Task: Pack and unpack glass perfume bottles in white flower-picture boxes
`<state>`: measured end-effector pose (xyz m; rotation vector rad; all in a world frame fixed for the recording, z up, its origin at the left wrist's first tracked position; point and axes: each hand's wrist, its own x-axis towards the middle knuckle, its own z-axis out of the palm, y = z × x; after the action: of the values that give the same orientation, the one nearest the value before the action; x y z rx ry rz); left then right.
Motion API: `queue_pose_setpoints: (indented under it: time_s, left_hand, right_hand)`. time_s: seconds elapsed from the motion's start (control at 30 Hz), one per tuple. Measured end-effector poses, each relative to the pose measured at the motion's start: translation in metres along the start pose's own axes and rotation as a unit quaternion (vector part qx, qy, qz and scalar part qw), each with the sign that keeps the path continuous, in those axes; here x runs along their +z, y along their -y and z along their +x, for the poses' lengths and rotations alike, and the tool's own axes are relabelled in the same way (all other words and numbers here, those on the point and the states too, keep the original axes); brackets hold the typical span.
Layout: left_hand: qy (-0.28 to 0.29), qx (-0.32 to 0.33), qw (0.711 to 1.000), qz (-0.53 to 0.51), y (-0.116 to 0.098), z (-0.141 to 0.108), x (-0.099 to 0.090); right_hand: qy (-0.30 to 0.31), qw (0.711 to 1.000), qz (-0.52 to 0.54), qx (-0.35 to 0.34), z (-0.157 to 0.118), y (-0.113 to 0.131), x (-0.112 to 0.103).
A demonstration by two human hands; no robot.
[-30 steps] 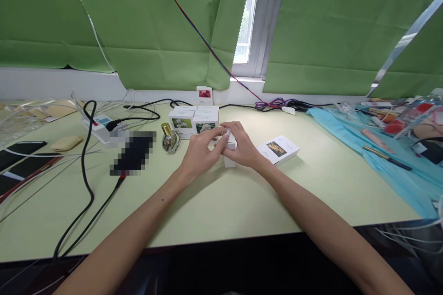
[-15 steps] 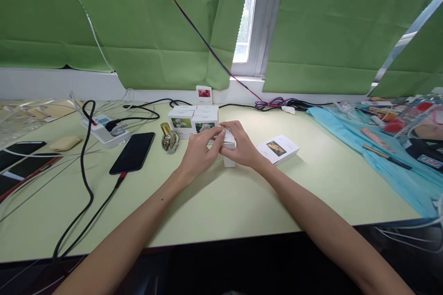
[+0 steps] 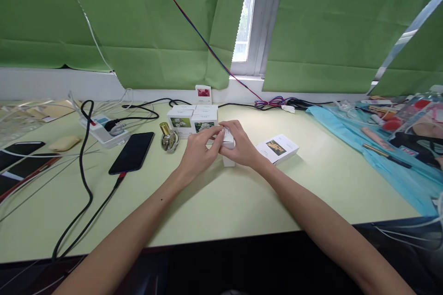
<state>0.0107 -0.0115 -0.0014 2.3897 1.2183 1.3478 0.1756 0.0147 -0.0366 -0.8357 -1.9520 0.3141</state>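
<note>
A small white box [image 3: 229,161] stands upright on the pale green table [image 3: 221,203], and both my hands are closed around its top. My left hand [image 3: 199,153] grips it from the left, with fingertips pressed on the top flap. My right hand [image 3: 241,146] wraps it from the right. Most of the box is hidden by my fingers. Just behind stand two white boxes with flower pictures [image 3: 193,121]. To the right, a flat white box with a yellow picture [image 3: 277,148] lies on the table.
A small gold-capped glass bottle [image 3: 168,138] stands left of my hands, beside a black phone [image 3: 132,152] on a cable and a power strip [image 3: 104,129]. A small red-pictured box [image 3: 203,94] sits by the sill. Blue cloth with tools [image 3: 380,152] covers the right side.
My hands stay on the small white box; the fingers shifted slightly on its top. The view drifted a little.
</note>
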Motion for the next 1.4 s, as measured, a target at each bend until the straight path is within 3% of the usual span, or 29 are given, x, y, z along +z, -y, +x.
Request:
queue_pose_setpoints:
  time_s: [1.4]
  left_hand:
    - [0.018, -0.039, 0.999, -0.013, -0.0020, 0.0024, -0.0017]
  right_hand:
    - [-0.004, 1.000, 0.001, 0.012, 0.0001, 0.0030, 0.0001]
